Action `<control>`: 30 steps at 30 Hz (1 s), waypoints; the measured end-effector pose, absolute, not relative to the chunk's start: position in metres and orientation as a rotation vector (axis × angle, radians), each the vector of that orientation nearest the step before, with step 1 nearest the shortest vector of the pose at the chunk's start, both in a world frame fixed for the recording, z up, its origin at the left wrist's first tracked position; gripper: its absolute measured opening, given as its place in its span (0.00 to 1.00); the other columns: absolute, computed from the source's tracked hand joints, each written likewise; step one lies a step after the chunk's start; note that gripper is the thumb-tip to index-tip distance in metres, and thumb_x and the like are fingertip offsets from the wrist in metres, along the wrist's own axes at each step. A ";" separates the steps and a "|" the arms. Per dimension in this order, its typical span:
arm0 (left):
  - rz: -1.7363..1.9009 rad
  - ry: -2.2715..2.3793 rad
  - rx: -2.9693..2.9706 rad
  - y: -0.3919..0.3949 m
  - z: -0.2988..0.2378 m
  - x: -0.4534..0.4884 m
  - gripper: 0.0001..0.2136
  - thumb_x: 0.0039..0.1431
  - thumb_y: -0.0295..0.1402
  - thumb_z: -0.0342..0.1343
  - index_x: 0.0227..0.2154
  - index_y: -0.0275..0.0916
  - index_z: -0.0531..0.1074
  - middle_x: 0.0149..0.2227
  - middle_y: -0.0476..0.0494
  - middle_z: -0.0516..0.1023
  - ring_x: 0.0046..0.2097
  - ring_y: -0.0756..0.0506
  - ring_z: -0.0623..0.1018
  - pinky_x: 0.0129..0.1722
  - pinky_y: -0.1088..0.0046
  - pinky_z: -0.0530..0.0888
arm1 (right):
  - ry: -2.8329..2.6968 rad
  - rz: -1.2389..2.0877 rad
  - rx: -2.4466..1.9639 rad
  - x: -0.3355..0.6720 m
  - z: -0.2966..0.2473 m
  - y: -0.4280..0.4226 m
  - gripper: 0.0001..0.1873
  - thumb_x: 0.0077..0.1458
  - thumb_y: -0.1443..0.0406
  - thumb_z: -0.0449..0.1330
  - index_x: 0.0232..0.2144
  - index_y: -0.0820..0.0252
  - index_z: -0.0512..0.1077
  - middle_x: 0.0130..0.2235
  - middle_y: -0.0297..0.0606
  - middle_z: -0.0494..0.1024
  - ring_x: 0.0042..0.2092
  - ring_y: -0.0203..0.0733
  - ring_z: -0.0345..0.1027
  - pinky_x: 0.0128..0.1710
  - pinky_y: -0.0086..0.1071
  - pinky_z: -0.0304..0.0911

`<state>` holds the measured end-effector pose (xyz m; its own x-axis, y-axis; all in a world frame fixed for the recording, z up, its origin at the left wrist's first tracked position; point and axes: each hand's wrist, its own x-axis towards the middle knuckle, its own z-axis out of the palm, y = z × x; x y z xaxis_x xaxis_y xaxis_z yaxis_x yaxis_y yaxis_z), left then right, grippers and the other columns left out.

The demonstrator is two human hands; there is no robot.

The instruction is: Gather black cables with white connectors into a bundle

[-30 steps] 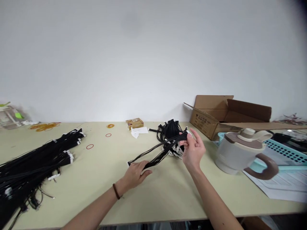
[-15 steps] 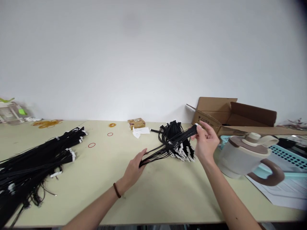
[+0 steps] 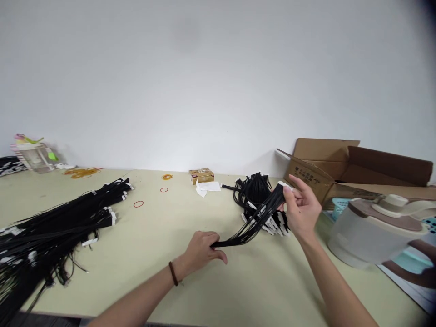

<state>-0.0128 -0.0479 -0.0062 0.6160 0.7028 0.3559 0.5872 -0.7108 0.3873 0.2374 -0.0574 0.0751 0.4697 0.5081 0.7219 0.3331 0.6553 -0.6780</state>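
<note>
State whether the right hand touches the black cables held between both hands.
Touching. The head view shows the right hand pinching the black cables close to their white end.

Head-worn view, facing forward and downward.
The camera looks from above the near side of the flat, pale yellow-green table [image 3: 255,279], towards the plain, pale grey wall [image 3: 218,81] that fills the upper half; the bare left hand [image 3: 201,249] and bare right hand [image 3: 303,211] appear close, below mid-height, the left near the centre line.
</note>
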 end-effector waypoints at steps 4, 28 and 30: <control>0.797 0.933 2.671 -0.050 -0.007 -0.017 0.22 0.58 0.47 0.39 0.16 0.37 0.60 0.17 0.51 0.62 0.21 0.53 0.56 0.24 0.74 0.51 | -1.063 0.359 -0.816 0.229 0.073 -0.064 0.25 0.49 0.57 0.60 0.49 0.57 0.63 0.24 0.32 0.73 0.14 0.28 0.56 0.10 0.23 0.53; 1.932 0.771 2.266 -0.040 0.002 -0.015 0.14 0.53 0.29 0.52 0.44 0.41 0.64 0.47 0.40 0.69 0.51 0.45 0.69 0.48 0.63 0.71 | -0.840 0.364 -0.491 0.236 0.084 -0.065 0.22 0.43 0.63 0.64 0.34 0.54 0.54 0.29 0.23 0.67 0.33 0.37 0.74 0.32 0.27 0.71; 2.004 0.802 2.305 -0.039 0.004 -0.017 0.15 0.54 0.27 0.51 0.46 0.41 0.63 0.47 0.40 0.70 0.54 0.45 0.67 0.51 0.59 0.69 | -0.853 0.177 -0.466 0.239 0.089 -0.071 0.20 0.46 0.62 0.62 0.35 0.52 0.53 0.35 0.25 0.66 0.32 0.36 0.74 0.33 0.30 0.71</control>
<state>-0.0172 -0.0390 0.0043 0.0657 0.3606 0.9304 0.3811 -0.8708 0.3106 0.2390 -0.0709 0.0891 0.6507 0.3327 0.6825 0.0334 0.8855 -0.4635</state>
